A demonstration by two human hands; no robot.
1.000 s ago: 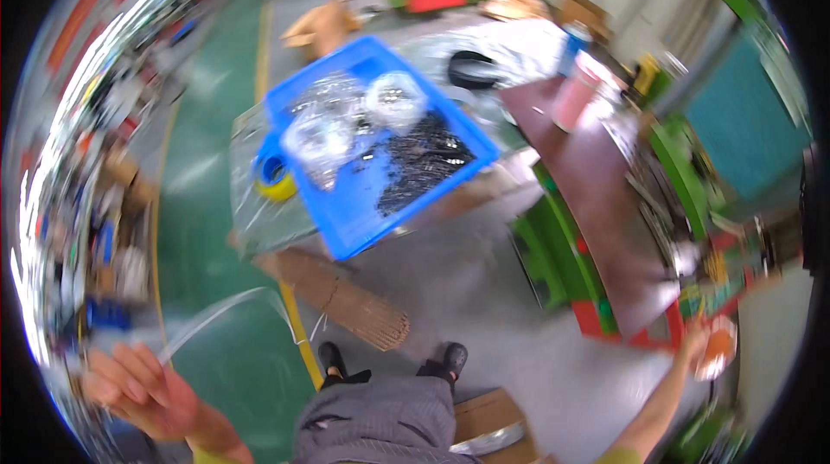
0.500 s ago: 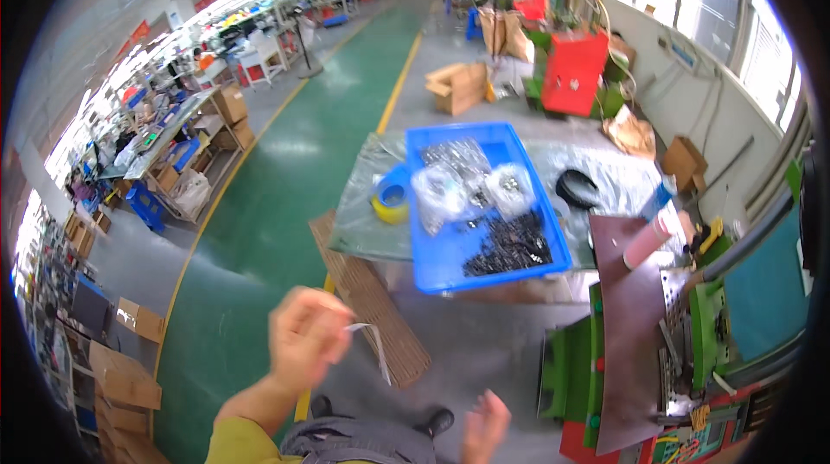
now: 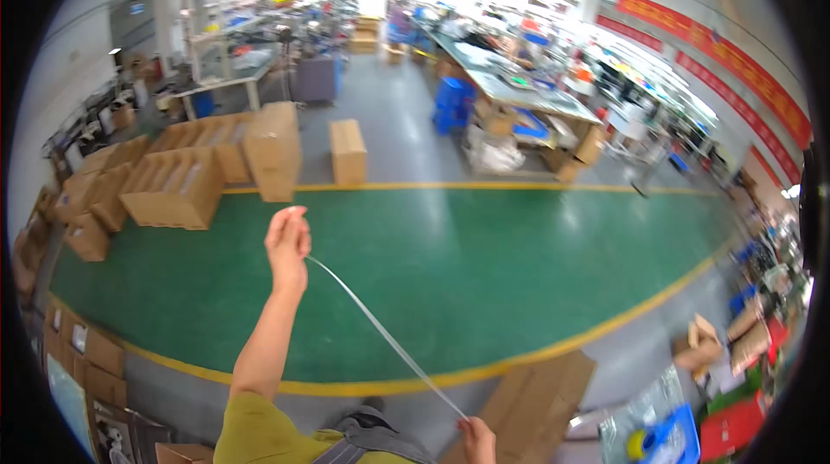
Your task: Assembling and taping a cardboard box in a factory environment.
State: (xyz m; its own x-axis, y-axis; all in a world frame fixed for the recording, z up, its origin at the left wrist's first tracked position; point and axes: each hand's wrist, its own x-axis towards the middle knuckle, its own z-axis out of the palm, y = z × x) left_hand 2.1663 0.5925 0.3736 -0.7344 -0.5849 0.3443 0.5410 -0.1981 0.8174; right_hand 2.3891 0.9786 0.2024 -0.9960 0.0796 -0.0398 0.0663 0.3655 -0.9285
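Observation:
A long, thin whitish strip (image 3: 372,315) runs slantwise between my two hands, nearly straight with a slight bend close to the upper end. My left hand (image 3: 288,243) is raised out in front, its fingers closed round the strip's upper end. Low at the bottom edge, close to my body, my right hand (image 3: 478,440) grips the other end between closed fingers. What the strip is made of cannot be told.
Cardboard boxes (image 3: 173,187) stand across the green walkway (image 3: 415,265) on the left. A flat brown cardboard sheet (image 3: 540,390) lies by my right hand. The blue tray (image 3: 683,434) is at the lower right. Worktables (image 3: 510,88) and a blue stool (image 3: 452,105) stand beyond.
The view has swung left, away from the blue tray to the walkway. My right hand, apart from the strip before, now grips its lower end. The strip hung from my left hand and is now stretched out.

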